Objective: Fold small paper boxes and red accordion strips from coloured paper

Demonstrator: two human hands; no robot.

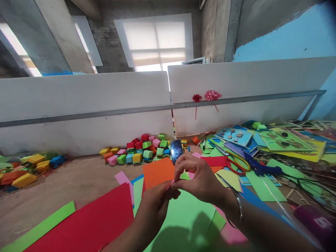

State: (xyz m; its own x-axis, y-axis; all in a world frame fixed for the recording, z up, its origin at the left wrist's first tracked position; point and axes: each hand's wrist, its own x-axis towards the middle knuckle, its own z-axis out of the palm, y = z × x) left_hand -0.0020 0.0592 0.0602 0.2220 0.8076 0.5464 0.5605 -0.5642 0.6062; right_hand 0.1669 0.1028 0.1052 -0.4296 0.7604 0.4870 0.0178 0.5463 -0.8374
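While pinching one small pink piece in the grip of left hand and right hand, holds it above one light-green sheet, facing one phone and two flowers.

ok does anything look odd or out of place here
Just beyond the right hand, a phone sits beside the coloured blocks, a little out of place among paper sheets. At upper right, the blue paint ends raggedly against bare grey wall, perhaps unfinished.
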